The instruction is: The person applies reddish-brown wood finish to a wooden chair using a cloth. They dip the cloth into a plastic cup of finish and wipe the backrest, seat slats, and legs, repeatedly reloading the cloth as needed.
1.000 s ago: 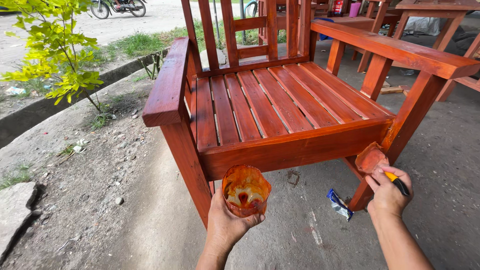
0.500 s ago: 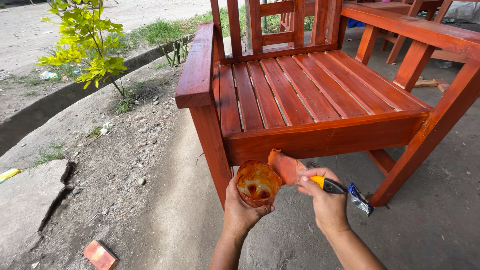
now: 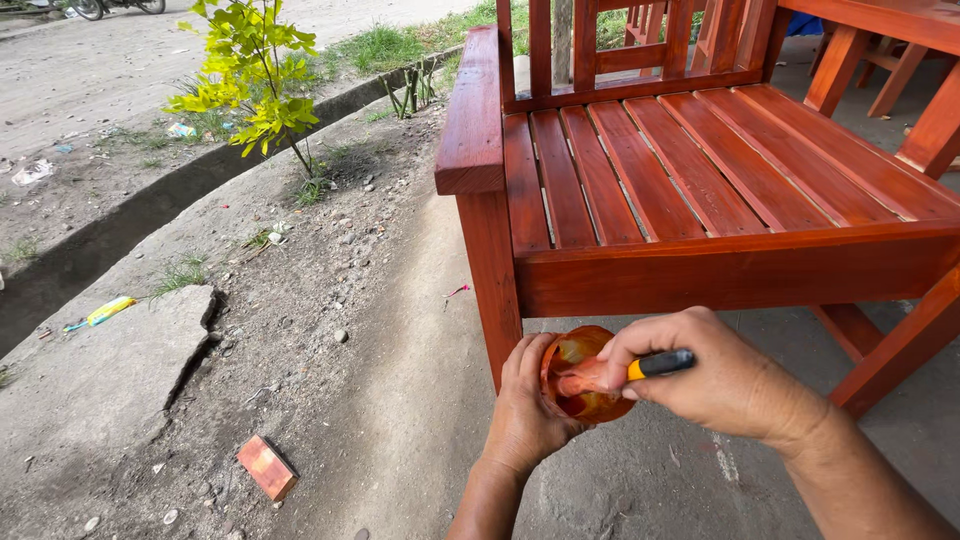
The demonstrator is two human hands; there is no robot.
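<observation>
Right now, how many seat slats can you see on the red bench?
7 show on the bench: one against the left armrest, the rest running side by side rightward to the frame edge. More may be cut off at the right.

We see a wooden bench (image 3: 700,190) with a smooth, slightly glossy red-brown stain on its slats and armrest. The little cup (image 3: 585,375) looks like clear plastic smeared orange, and the brush (image 3: 625,372) has a matt black and yellow plastic handle. Ground's rough concrete (image 3: 400,400) and gritty dirt.
</observation>
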